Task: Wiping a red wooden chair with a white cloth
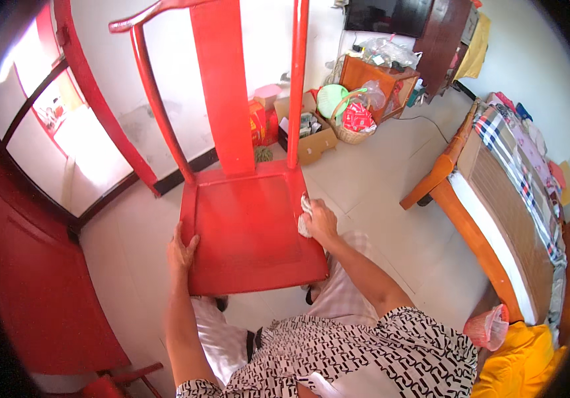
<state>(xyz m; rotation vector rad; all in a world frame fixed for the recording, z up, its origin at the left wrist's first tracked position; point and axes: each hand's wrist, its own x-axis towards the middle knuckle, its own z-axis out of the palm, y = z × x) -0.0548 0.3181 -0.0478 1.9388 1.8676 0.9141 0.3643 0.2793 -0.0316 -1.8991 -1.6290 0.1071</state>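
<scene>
A glossy red wooden chair (252, 222) stands in front of me, with its flat seat toward me and its tall back rising at the far side. My left hand (181, 251) grips the left edge of the seat, thumb on top and fingers along the side. At the seat's right edge, my right hand (321, 223) is closed on a crumpled whitish cloth (304, 229) and presses it against the edge. Part of the cloth is hidden under the fingers. The chair's legs are out of sight below the seat.
At the right is a bed (497, 172) with a wooden frame. A wicker basket (352, 136), an open cardboard box (318, 144) and a wooden cabinet (371, 79) stand by the far wall. A pink wastebasket (487, 328) is at the lower right; red furniture (46, 292) stands left.
</scene>
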